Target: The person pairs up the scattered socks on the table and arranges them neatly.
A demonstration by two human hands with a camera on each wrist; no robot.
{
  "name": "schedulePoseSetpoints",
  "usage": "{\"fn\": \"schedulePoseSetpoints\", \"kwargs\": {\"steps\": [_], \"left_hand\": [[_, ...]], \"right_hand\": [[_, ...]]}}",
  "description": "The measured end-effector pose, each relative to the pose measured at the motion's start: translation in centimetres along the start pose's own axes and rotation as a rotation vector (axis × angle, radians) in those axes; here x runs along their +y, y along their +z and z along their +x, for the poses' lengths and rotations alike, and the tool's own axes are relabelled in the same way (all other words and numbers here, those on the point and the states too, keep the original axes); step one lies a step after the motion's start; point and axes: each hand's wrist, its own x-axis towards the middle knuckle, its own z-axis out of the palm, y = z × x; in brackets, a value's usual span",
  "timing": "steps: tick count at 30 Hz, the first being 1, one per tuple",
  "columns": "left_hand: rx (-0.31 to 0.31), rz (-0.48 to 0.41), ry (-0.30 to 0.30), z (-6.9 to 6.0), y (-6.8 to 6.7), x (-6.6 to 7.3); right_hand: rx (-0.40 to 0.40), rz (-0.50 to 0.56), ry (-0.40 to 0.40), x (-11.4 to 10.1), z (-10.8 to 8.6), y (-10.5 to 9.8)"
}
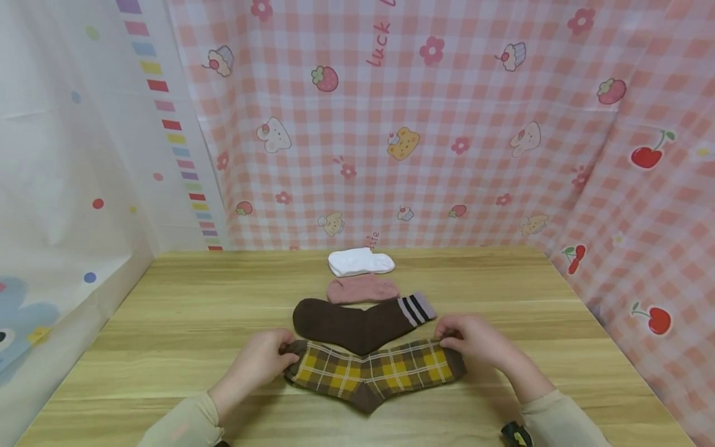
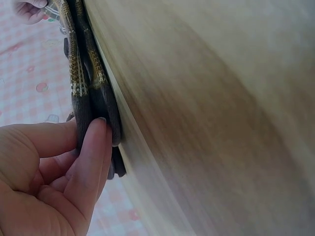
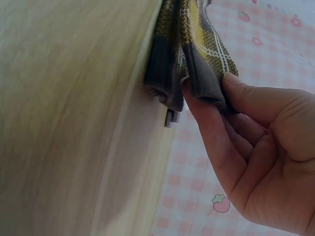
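Note:
A pair of yellow-and-brown plaid socks [image 1: 391,375] lies lengthwise at the front of the table, one sock stacked on the other. My left hand [image 1: 262,357] pinches the dark end on the left between thumb and fingers. In the left wrist view, that dark end [image 2: 83,110] sits between the fingertips. At the other end, my right hand [image 1: 475,338] pinches the upper sock's dark cuff [image 3: 204,81], slightly lifted from the layer beneath, as the right wrist view shows. Just behind lies a dark brown sock [image 1: 341,320] with a striped cuff, close to the plaid pair.
Farther back, a pink sock [image 1: 363,290] and white socks [image 1: 357,262] lie in a column behind the brown one. The wooden table [image 1: 184,323] ends at a pink checked cloth [image 1: 357,186] at the back, with hanging cloths on both sides.

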Motion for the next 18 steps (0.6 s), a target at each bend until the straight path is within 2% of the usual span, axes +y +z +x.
{"fn": "schedulePoseSetpoints", "kwargs": {"steps": [7,18], "left_hand": [[0.001,0.013,0.015,0.13,0.1,-0.1],[0.012,0.023,0.003,0.36,-0.22,-0.45]], "right_hand": [[-0.016,-0.058,-0.014,0.32,0.38,0.38],[-0.023,-0.127,0.013,0.73,0.46,0.59]]}}
